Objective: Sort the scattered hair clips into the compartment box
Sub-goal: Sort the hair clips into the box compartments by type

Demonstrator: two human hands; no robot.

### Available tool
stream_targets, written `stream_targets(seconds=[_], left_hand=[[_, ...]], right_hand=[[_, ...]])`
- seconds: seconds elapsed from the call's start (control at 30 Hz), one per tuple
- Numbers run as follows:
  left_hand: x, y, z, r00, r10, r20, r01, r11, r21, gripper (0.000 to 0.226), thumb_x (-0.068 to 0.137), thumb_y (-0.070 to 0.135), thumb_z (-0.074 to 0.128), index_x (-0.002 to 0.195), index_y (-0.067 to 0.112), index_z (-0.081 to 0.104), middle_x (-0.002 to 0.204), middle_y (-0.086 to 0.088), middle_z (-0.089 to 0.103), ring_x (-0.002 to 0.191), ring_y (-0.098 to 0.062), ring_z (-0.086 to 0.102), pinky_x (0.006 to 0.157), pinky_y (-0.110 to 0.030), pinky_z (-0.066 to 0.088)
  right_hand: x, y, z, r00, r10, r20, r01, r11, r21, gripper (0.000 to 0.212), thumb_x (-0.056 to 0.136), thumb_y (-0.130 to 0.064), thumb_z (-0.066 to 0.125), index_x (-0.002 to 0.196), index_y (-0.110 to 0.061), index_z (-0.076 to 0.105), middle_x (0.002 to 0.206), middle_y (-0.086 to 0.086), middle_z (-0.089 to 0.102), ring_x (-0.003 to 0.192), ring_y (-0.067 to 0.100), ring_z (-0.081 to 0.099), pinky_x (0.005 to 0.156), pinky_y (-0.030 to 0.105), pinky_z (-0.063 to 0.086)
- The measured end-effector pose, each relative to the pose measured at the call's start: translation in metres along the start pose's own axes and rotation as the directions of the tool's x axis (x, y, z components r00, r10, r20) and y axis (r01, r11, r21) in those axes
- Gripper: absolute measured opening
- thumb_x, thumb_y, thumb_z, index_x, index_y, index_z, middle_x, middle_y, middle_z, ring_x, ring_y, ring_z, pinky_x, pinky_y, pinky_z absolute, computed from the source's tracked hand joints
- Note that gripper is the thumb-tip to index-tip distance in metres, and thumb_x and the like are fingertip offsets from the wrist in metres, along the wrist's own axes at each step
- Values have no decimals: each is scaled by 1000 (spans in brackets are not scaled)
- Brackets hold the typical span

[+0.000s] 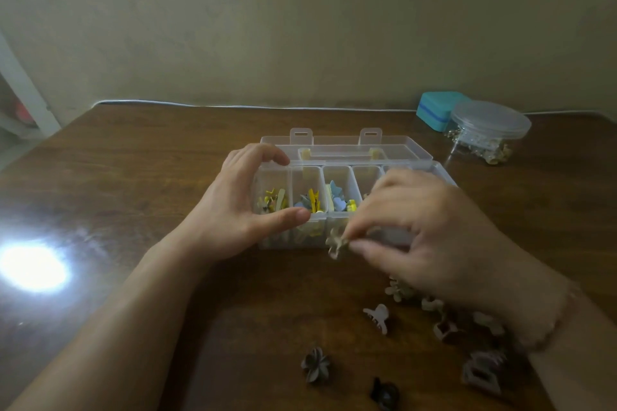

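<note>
A clear plastic compartment box (pixel 339 171) stands open at mid-table, its lid lying flat behind it. Yellow and blue clips fill its three left compartments. My left hand (pixel 247 203) wraps the box's left end, thumb on the front rim. My right hand (pixel 424 233) pinches a beige flower-shaped hair clip (pixel 335 241) just in front of the box's front wall. Loose clips lie near me: a white claw clip (pixel 378 316), a grey flower clip (pixel 315 364), a black clip (pixel 385 394), and pink and beige ones (pixel 482 372) partly under my right wrist.
A round clear jar (pixel 488 130) with small clips and a teal case (pixel 435 110) stand at the back right. A white cable runs along the wall edge. A bright light glare (pixel 33 265) sits on the wooden table (pixel 133 177) at left.
</note>
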State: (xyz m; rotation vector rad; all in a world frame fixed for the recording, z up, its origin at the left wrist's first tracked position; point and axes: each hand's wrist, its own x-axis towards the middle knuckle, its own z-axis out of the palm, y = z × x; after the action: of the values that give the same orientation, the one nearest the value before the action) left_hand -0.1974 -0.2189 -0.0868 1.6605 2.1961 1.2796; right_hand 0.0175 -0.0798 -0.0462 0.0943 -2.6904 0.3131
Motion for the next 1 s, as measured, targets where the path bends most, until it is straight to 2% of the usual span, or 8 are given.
stream_targets(seconds=[0.2,0.43,0.5,0.57,0.67,0.73,0.87,1.0], left_hand=[[0,2,0,1000,-5,7,5,1000,-16,69,64,72,64,120,37,48,122,30,45,122,5,40,96,-17,36],[-1,3,-1,1000,-12,15,12,1000,-17,69,63,72,64,120,36,48,122,31,44,124,0,41,101,-25,38],[-1,3,-1,1000,-15,17,15,1000,-15,69,64,72,64,120,37,48,121,32,44,124,-1,41,101,-28,39],[0,3,-1,1000,-15,16,16,1000,-11,69,64,72,64,121,36,48,122,32,44,125,-2,41,103,-29,39],[0,2,-1,1000,-8,9,8,1000,-8,67,65,71,66,120,36,48,121,32,45,125,-4,42,104,-33,41],[0,2,-1,1000,-4,3,4,1000,-8,67,65,70,66,119,36,49,120,33,45,124,-3,42,103,-33,42],[0,1,0,1000,5,-2,-5,1000,-5,66,65,70,65,119,35,49,121,29,46,124,-4,42,102,-30,41],[0,-1,-1,1000,6,1,-6,1000,-9,65,66,70,65,119,37,49,122,32,46,124,0,41,99,-24,39]], right_hand=[[8,26,0,880,287,-378,-316,949,-17,12,84,-32,64,89,-25,73,83,-11,70,84,13,58,73,40,50],[10,29,-3,906,309,-290,-356,926,-127,20,88,-37,56,98,-30,71,90,-14,69,89,10,54,75,40,48],[3,17,-15,956,262,-133,-274,959,-77,17,85,-43,54,94,-38,67,85,-24,62,81,-1,53,67,28,47],[-3,2,-23,957,185,222,-180,983,-44,22,81,-55,53,100,-47,61,91,-28,58,90,-5,53,72,22,47],[-6,-11,-26,771,124,625,-140,990,-23,41,81,-52,64,118,-58,47,115,-32,46,113,-8,38,92,24,44],[-6,-13,-24,746,110,657,-120,992,-31,43,82,-46,67,119,-56,47,118,-33,41,114,-8,31,96,25,41],[-5,-10,-14,807,13,590,30,998,-62,29,87,-45,61,115,-49,56,111,-30,49,105,-5,29,91,22,36],[-5,-2,-20,868,36,495,6,997,-82,22,88,-43,61,110,-46,62,104,-27,57,103,-5,40,88,25,39]])
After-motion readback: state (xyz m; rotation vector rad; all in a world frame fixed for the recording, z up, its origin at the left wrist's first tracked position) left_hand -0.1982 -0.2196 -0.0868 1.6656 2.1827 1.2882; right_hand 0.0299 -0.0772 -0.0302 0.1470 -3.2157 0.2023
